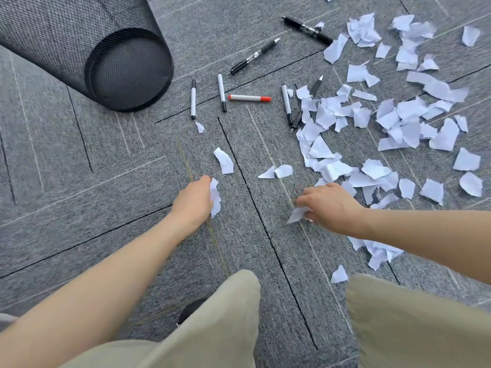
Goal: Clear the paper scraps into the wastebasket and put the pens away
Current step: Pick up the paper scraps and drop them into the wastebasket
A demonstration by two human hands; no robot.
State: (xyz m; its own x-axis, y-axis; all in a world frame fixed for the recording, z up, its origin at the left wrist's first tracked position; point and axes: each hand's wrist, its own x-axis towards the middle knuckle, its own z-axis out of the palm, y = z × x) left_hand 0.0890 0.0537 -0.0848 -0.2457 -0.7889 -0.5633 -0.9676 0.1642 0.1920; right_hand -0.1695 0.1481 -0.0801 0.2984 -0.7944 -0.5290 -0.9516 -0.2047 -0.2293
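Floor, grey carpet: bare stretch between my hands and the markers. My left hand is closed around a paper scrap; my right hand pinches another scrap against the carpet. Paper scraps heaped toward the right edge. Pens and markers lie loose mid-floor. Mesh wastebasket on its side, far left; contents not visible.

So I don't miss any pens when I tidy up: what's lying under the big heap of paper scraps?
Two dark pens poke out from under the paper scraps at the heap's left edge: one near the top, another lower down. Their covered parts, and anything buried deeper, cannot be seen.
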